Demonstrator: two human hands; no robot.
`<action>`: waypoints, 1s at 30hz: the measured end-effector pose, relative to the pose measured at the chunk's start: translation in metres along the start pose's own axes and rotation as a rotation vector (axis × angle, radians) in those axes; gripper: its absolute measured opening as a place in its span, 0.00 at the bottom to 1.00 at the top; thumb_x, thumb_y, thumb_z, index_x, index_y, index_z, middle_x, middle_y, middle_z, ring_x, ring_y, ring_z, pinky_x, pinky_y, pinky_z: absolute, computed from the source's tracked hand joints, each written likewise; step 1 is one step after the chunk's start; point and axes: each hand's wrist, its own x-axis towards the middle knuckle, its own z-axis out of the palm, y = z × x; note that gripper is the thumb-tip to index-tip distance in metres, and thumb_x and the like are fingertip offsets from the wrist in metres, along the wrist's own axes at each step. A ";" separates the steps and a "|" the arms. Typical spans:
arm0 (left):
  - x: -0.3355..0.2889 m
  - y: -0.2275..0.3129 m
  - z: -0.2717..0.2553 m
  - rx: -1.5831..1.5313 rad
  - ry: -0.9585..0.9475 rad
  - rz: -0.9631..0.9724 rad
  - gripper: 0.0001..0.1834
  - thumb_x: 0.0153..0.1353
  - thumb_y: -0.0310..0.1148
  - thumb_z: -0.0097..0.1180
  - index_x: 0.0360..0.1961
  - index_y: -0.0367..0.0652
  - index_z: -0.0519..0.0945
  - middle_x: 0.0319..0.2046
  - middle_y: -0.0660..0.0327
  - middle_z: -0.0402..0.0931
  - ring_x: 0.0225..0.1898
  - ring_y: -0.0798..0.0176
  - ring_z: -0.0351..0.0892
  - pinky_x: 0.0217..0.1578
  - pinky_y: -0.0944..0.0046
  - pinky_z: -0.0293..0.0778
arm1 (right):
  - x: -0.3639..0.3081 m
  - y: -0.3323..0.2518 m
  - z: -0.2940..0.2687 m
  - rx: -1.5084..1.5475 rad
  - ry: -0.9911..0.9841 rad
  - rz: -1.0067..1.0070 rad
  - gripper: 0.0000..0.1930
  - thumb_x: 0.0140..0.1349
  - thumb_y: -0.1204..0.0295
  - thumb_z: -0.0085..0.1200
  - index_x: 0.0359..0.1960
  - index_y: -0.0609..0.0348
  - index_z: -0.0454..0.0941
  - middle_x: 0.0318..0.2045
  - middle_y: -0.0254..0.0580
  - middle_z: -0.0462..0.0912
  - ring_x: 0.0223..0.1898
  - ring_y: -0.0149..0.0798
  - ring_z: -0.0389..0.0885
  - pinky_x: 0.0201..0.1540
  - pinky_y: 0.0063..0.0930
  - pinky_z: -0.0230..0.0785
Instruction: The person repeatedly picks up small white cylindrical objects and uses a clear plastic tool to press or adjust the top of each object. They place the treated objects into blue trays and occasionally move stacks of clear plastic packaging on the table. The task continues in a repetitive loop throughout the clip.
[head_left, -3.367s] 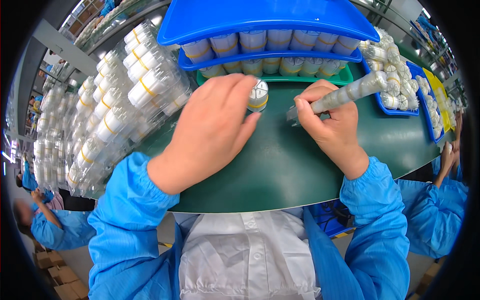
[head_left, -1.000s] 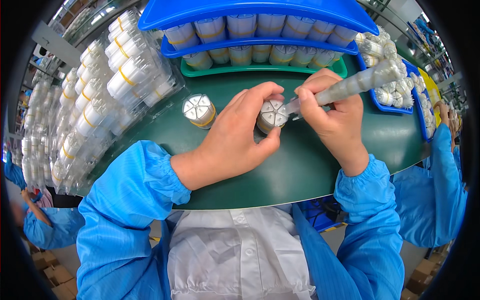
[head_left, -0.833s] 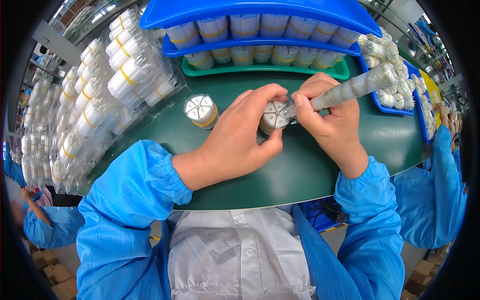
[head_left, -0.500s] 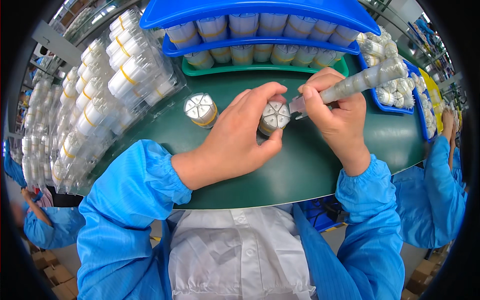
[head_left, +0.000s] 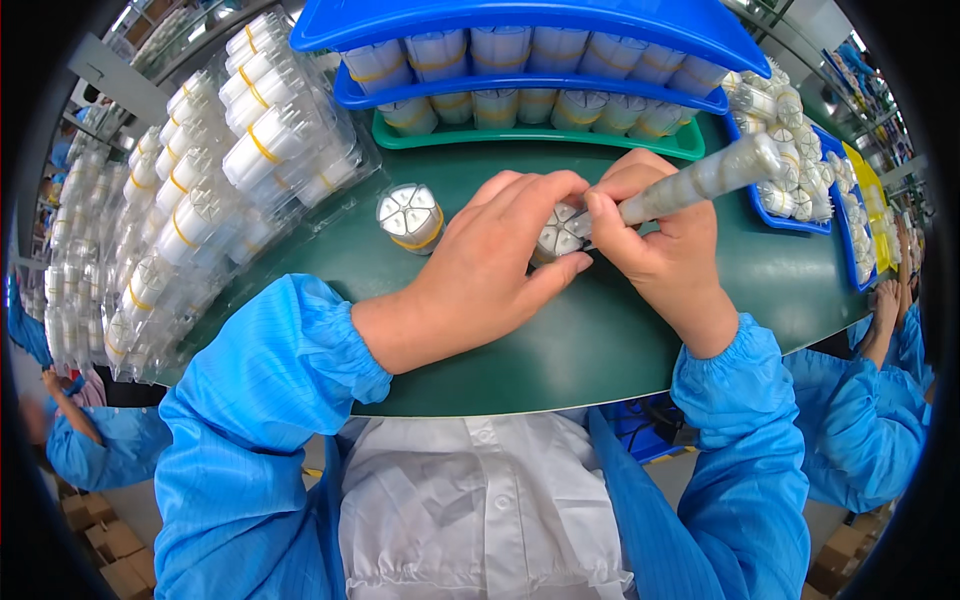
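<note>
My left hand (head_left: 485,262) is curled round a short round bundle (head_left: 560,232) of white wedge-shaped pieces and keeps it upright on the green table. Its top shows; most of its side is behind my fingers. In my right hand (head_left: 660,245) is a hand tool with a thick handle wrapped in clear tape (head_left: 705,178), held like a pen. The tool's working end meets the right side of the bundle's top and is mostly hidden by my fingers; its exact kind I cannot make out. A second such bundle (head_left: 410,218), with a yellow band, stands left of my left hand.
Stacked blue trays (head_left: 530,90) and a green tray (head_left: 540,138) with rows of bundles stand at the far side. Clear plastic packs of banded bundles (head_left: 265,150) pile up at left. Blue bins (head_left: 795,205) of white parts sit at right. Co-workers in blue sleeves (head_left: 870,430) are on both sides.
The tool's end has moved left and down onto the bundle's top, and my right hand has come close against my left fingers. The whole view has shifted slightly.
</note>
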 end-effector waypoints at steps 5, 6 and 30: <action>-0.006 0.018 -0.012 0.099 -0.049 0.000 0.32 0.54 0.29 0.70 0.60 0.39 0.72 0.48 0.55 0.79 0.50 0.48 0.75 0.49 0.54 0.71 | 0.002 0.002 -0.003 0.226 0.175 0.034 0.02 0.62 0.79 0.60 0.32 0.64 0.80 0.26 0.34 0.78 0.25 0.24 0.73 0.26 0.19 0.63; -0.013 0.026 -0.019 0.102 -0.082 -0.010 0.32 0.54 0.29 0.71 0.60 0.39 0.72 0.47 0.55 0.79 0.49 0.48 0.75 0.49 0.54 0.71 | 0.002 0.005 -0.008 0.110 0.198 0.065 0.03 0.62 0.79 0.61 0.31 0.63 0.80 0.26 0.34 0.78 0.25 0.23 0.74 0.25 0.18 0.62; -0.051 0.028 -0.119 -0.108 -0.088 -0.363 0.22 0.68 0.36 0.60 0.60 0.38 0.74 0.46 0.58 0.79 0.45 0.65 0.78 0.47 0.65 0.75 | -0.001 0.006 0.016 -0.238 -0.016 0.053 0.07 0.62 0.77 0.60 0.27 0.63 0.76 0.22 0.36 0.79 0.21 0.29 0.78 0.25 0.23 0.68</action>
